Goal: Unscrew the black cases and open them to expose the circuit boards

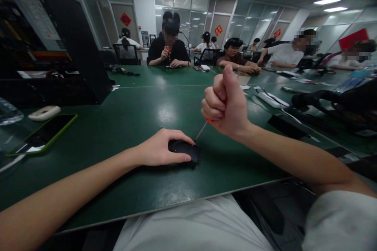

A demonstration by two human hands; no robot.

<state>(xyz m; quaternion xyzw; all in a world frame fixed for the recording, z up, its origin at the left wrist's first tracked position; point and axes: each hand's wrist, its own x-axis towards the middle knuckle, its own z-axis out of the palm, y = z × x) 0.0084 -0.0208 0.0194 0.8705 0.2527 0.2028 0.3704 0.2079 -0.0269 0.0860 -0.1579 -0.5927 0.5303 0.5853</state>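
Note:
My left hand (160, 149) lies over a small black device (185, 150) on the green table (132, 113), fingers and thumb clamped round it. My right hand (225, 104) is a fist round a screwdriver with an orange handle (208, 120). Its thin metal shaft (200, 131) slants down-left, and the tip meets the top of the black device. Most of the handle is hidden inside the fist.
A phone in a green case (44, 135) and a white oval object (44, 113) lie at the left, beside a black box-like unit (53, 43). White cables and black gear (332, 102) sit at the right. Several people sit at the far side of the table.

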